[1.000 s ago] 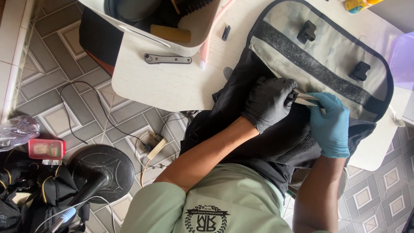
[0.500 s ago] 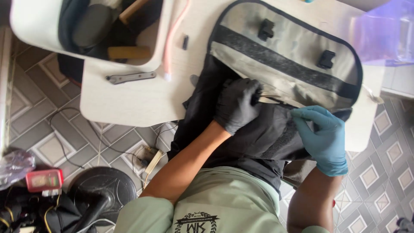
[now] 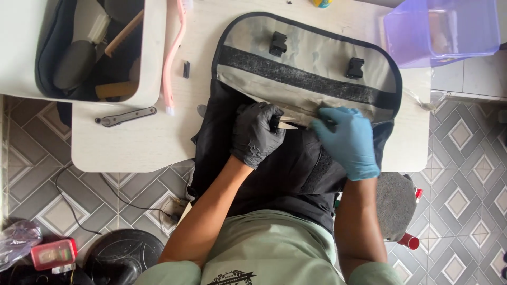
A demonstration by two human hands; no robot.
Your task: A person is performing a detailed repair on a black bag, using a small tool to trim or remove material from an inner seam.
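Hands, two of them, both gloved, work at one black bag (image 3: 274,169) that lies on the white counter (image 3: 132,142) and hangs over its near edge. The left hand (image 3: 257,133), in a black glove, is curled into a loose fist and grips a small pale blade-like tool (image 3: 288,125), whose tip pokes out toward the right along the seam where the bag's body meets its flap. The right hand (image 3: 346,138), in a blue glove, lies flat with its fingers pressed together on the bag, fingertips touching the flap's lower edge just beside the tool's tip; it holds nothing.

The grey flap (image 3: 306,68) is thrown open away from the person, showing its lining. Across it runs one dark fuzzy strip (image 3: 311,79), and above that strip sit two black plastic buckles (image 3: 278,44), one left and one right, well apart.

Left of the bag, on the bare counter, lie one pink-handled brush (image 3: 171,58), one small black clip (image 3: 186,69) just beside it, and one flat grey metal tool (image 3: 125,116) nearer the edge. At the counter's far left stands one white bin (image 3: 150,63) holding a dark bag, a brush with a wooden handle and other items too jumbled to count. At the far right corner stands one clear purple tub (image 3: 443,31).

On the tiled floor (image 3: 465,158) at lower left are one red box (image 3: 53,253), one round black disc (image 3: 124,253) and one thin dark cable (image 3: 105,200).
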